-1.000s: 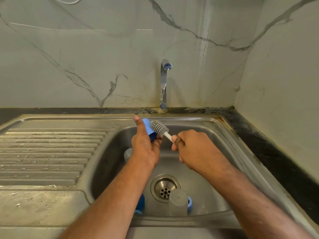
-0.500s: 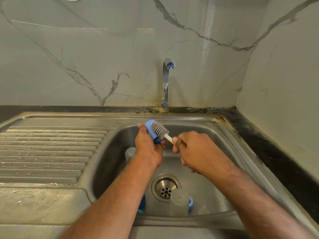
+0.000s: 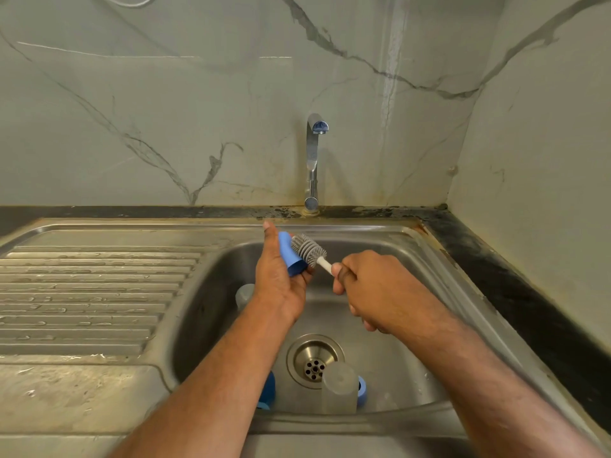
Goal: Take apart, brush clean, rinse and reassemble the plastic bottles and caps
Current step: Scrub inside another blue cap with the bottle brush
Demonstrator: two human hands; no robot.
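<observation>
My left hand [image 3: 281,279] holds a blue bottle cap [image 3: 290,254] over the sink basin, thumb raised. My right hand [image 3: 370,285] grips the white handle of a grey-bristled bottle brush [image 3: 309,248], whose head lies against the cap. In the basin [image 3: 390,355], a frosted clear bottle [image 3: 339,386] stands near the drain, a blue cap [image 3: 362,390] just behind it. Another blue piece [image 3: 268,390] shows beside my left forearm. A second clear bottle [image 3: 244,294] is partly hidden behind my left wrist.
The steel tap [image 3: 312,160] rises behind the basin, with no water running. A ribbed draining board [image 3: 86,292] lies to the left. The drain [image 3: 314,360] is at the basin's middle. A dark counter edge [image 3: 515,292] and marble walls close in the right side.
The brush head has shifted over the blue cap, and my left hand has turned the cap slightly. Both hands stay over the basin.
</observation>
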